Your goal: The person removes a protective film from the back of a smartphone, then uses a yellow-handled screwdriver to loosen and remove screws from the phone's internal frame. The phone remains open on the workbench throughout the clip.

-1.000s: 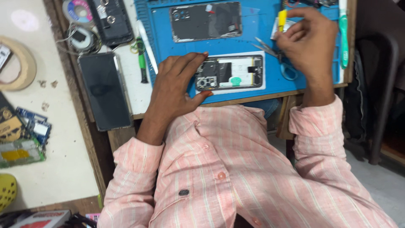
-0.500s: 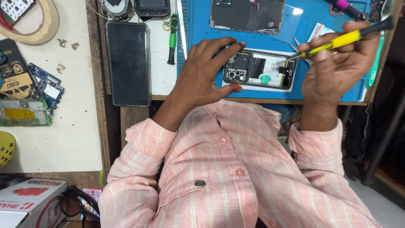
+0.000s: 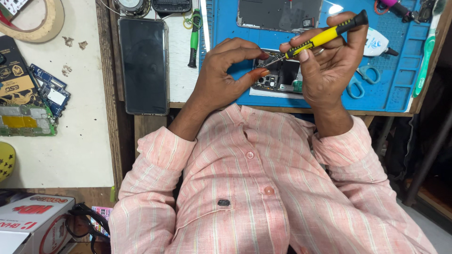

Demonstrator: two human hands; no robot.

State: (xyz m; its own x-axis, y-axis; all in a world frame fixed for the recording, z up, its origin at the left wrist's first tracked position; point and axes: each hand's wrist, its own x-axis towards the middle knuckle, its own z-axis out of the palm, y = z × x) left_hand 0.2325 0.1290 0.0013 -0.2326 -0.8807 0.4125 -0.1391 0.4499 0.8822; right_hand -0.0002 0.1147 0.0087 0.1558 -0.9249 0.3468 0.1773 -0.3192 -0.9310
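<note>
Pinching yellow screwdriver (image 3: 325,35) in right hand (image 3: 329,66), tip on opened phone (image 3: 280,75); left hand (image 3: 226,70) fingers curled, steadying near edge; phone internals look fragile, best held by frame

A wooden workbench (image 3: 141,127) with a pale top panel (image 3: 70,155) and a blue work mat (image 3: 400,94) fills the upper view under bright overhead light that glares off the mat, while dark furniture legs (image 3: 428,160) stand over a grey floor (image 3: 433,230) at the right.
</note>
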